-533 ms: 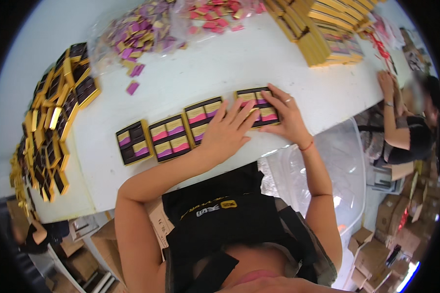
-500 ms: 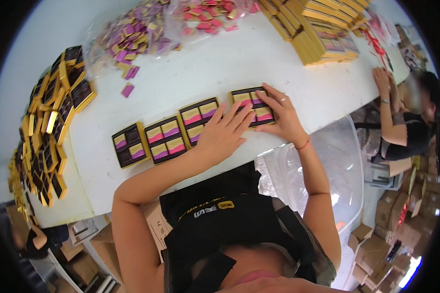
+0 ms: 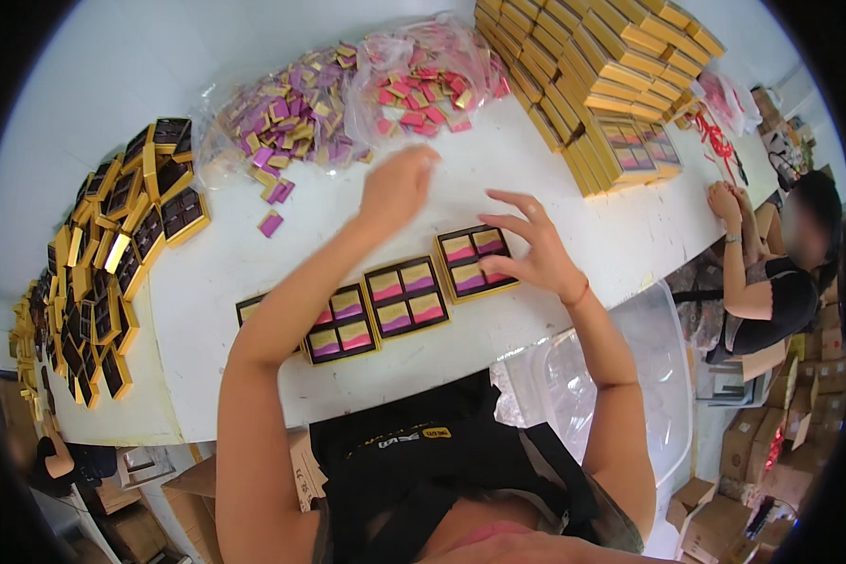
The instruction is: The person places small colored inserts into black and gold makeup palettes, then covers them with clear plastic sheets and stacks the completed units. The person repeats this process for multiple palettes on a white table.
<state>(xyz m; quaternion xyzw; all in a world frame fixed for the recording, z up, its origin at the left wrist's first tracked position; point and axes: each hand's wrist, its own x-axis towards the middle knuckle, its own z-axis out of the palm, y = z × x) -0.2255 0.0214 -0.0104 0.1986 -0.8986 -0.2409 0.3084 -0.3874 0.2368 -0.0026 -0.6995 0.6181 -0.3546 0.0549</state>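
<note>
Right hand (image 3: 536, 249) on gold-rimmed tray (image 3: 475, 262); left hand (image 3: 399, 188) nr pink packets (image 3: 423, 85).

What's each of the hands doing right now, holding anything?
Left hand: raised over the table near the purple wrapped pieces, fingers curled; grip cannot be told.
Right hand: open, fingertips at the rightmost filled tray.
</note>
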